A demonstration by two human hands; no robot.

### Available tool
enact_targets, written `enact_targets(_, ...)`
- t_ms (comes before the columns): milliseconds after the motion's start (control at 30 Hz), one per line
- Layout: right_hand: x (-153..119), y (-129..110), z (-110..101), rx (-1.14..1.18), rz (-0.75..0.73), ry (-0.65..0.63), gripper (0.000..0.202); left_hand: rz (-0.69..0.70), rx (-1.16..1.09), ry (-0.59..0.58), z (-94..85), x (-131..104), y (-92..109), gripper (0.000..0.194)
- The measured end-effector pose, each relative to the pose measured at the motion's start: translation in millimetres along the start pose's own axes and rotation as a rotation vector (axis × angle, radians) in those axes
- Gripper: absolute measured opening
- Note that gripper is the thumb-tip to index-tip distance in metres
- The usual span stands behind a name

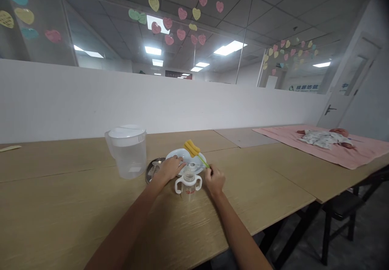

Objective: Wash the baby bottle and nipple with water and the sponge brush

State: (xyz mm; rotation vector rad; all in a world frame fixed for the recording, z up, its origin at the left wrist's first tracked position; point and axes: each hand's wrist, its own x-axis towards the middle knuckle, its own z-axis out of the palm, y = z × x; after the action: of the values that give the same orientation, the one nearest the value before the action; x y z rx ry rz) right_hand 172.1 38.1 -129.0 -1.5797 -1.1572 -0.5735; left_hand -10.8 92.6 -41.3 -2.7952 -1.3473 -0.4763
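Note:
A bottle brush with a yellow sponge head [192, 148] and a green handle is held in my right hand [215, 179], the sponge raised over a white basin [200, 156]. My left hand [170, 168] reaches over the basin's left edge, fingers and thumb closed towards each other; what they pinch is too small to make out. A thin line runs between the two hands. In front of the basin stands a clear baby bottle [189, 186], upright and without a cap, with a white two-handled collar. Partly under my left wrist lies a round metal dish [148, 172] with small clear parts.
A lidded clear plastic pitcher [130, 152] stands left of the dish. At the table's right end, a baby doll [326, 138] in patterned clothes lies on a pink cloth [349, 156]. A dark stool [342, 205] is below the right edge. A white wall [182, 104] borders the back.

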Motion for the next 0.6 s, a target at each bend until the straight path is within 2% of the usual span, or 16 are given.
enact_targets(300, -0.7, 1.1, 1.1, 0.001, -0.004, -0.006, 0.032, -0.147, 0.025, 0.041, -0.2, 1.9, -0.9, 0.027)
enact_targets(367, -0.7, 0.6, 1.4, -0.002, 0.002, -0.007, 0.032, -0.152, 0.019, 0.081, -3.0, 2.6, -1.5, 0.027)
enact_targets(533, -0.5, -0.1, 1.0, 0.004, -0.009, -0.015, 0.032, -0.158, -0.038, 0.240, -17.2, 1.3, 2.9, 0.043)
enact_targets(600, -0.5, 0.6, 0.9, 0.005, -0.024, -0.016, 0.032, -0.130, -0.077, 0.314, -21.8, 0.7, 5.1, 0.040)
